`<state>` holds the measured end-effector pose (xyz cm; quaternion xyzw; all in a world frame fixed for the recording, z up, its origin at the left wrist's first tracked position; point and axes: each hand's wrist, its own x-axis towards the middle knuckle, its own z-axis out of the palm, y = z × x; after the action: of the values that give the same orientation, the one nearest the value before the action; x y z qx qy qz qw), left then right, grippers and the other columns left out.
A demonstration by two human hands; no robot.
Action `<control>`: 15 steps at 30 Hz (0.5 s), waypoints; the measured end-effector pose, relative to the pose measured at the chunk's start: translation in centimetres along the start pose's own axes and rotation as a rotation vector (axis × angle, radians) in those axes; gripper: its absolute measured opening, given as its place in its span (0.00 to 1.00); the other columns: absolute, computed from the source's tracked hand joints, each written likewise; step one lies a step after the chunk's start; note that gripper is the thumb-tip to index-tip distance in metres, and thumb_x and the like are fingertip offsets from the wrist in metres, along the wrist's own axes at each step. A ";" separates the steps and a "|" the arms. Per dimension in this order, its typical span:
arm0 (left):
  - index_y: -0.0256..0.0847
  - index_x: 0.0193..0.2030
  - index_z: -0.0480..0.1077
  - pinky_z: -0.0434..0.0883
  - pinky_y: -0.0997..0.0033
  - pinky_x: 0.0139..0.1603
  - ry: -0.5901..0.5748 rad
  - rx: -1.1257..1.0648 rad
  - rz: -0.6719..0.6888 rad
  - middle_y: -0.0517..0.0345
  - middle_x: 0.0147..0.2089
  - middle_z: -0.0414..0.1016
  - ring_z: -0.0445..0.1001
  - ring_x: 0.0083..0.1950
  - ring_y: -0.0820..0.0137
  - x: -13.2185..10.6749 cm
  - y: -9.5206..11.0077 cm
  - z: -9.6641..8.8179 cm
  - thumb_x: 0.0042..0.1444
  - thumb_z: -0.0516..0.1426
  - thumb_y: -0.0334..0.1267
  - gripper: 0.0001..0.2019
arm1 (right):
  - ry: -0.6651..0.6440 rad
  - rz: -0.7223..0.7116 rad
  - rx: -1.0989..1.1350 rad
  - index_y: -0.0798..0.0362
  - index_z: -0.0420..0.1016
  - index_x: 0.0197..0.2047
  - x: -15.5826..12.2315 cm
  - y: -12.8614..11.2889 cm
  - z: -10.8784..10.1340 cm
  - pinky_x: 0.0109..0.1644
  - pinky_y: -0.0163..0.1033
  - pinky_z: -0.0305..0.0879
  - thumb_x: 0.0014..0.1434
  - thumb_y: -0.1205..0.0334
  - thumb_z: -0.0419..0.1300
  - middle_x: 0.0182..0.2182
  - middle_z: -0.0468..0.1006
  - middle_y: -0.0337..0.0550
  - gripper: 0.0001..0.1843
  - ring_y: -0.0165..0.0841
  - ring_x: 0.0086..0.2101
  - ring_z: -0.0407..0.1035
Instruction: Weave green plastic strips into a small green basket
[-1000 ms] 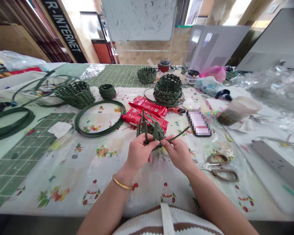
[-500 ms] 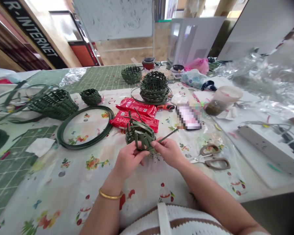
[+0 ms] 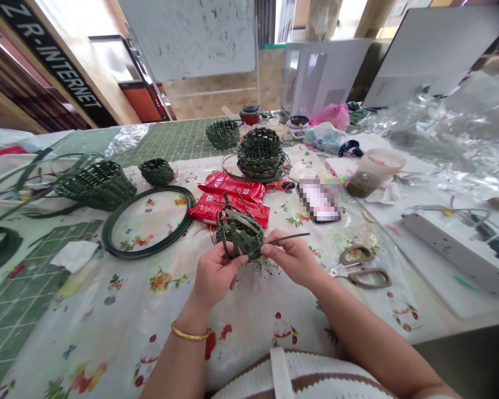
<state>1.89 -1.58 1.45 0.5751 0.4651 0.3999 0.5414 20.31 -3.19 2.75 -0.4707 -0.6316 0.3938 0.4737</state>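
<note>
A small half-woven green basket (image 3: pixel 238 231) with loose strip ends sticking up is held just above the flowered tablecloth (image 3: pixel 120 310). My left hand (image 3: pixel 214 272) grips its near left side with curled fingers. My right hand (image 3: pixel 290 258) pinches the basket's right edge where a thin green strip (image 3: pixel 290 238) runs out to the right. A gold bangle (image 3: pixel 189 334) sits on my left wrist.
Behind the basket lie two red packets (image 3: pixel 232 195), a coil of green strip (image 3: pixel 146 220) and several finished green baskets (image 3: pixel 261 153). Scissors (image 3: pixel 363 270) lie right of my right hand. A phone (image 3: pixel 318 201), a plastic cup (image 3: pixel 372 172) and a power strip (image 3: pixel 453 252) sit further right.
The basket has been turned in my hands, from upright to tilted on its side. The loose strip on the right now lies flatter. My view has shifted right.
</note>
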 end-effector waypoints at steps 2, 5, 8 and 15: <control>0.38 0.30 0.64 0.57 0.81 0.08 -0.001 -0.059 -0.006 0.69 0.16 0.64 0.60 0.10 0.79 0.1 -0.1 -0.2 0.48 0.62 0.39 0.11 | 0.026 -0.079 -0.029 0.53 0.73 0.32 0.0 0.0 -0.2 0.37 0.37 0.64 0.57 0.58 0.57 0.27 0.74 0.41 0.08 0.31 0.31 0.68; 0.37 0.29 0.64 0.57 0.81 0.07 -0.014 -0.122 -0.010 0.68 0.18 0.66 0.60 0.09 0.80 0.3 -0.1 -0.4 0.46 0.63 0.39 0.12 | 0.098 -0.132 -0.029 0.52 0.74 0.38 -0.1 0.3 -0.3 0.41 0.39 0.65 0.57 0.61 0.59 0.33 0.76 0.42 0.07 0.31 0.34 0.70; 0.36 0.29 0.64 0.58 0.80 0.07 -0.042 -0.156 0.001 0.66 0.21 0.68 0.62 0.09 0.79 0.4 0.1 -0.4 0.45 0.63 0.39 0.12 | 0.114 -0.128 -0.016 0.52 0.74 0.38 -0.1 0.6 -0.1 0.41 0.39 0.65 0.57 0.61 0.59 0.33 0.76 0.42 0.06 0.31 0.34 0.70; 0.36 0.30 0.64 0.59 0.80 0.06 -0.122 -0.272 0.052 0.66 0.24 0.68 0.65 0.10 0.76 0.3 0.2 -0.8 0.49 0.61 0.37 0.10 | 0.133 0.038 0.130 0.52 0.73 0.35 0.2 1.0 0.3 0.34 0.36 0.63 0.55 0.59 0.60 0.26 0.73 0.38 0.07 0.28 0.28 0.66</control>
<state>1.27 -1.05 1.74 0.5316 0.3578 0.4372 0.6311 20.20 -2.74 1.75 -0.4760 -0.5628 0.4109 0.5365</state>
